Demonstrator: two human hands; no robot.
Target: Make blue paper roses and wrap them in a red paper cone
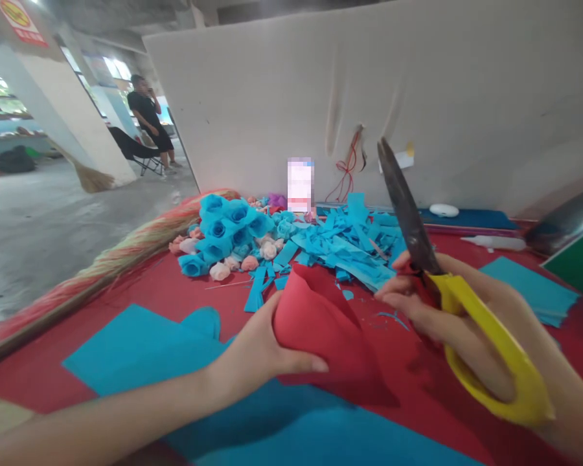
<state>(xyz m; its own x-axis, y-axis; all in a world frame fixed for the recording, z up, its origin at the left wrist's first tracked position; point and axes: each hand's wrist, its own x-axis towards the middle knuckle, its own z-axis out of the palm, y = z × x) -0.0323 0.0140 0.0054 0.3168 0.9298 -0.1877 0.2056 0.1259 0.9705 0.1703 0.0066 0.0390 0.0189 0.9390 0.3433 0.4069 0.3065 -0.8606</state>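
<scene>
My left hand is closed around a red sheet, likely paper or thin foam, bent into a loose curl with its thumb on the near side. My right hand grips scissors with a yellow handle. Their dark blades lie together, pointing up and away from the red sheet. Something dark red shows between the right fingers; I cannot tell what it is. Under my left arm lie blue sheets, and a blue piece with a rounded end sticks out behind them.
Blue flowers and small pink ones are heaped beyond my hands, beside blue scraps. A lit phone leans against the white panel. Another blue sheet lies right. A person stands far left.
</scene>
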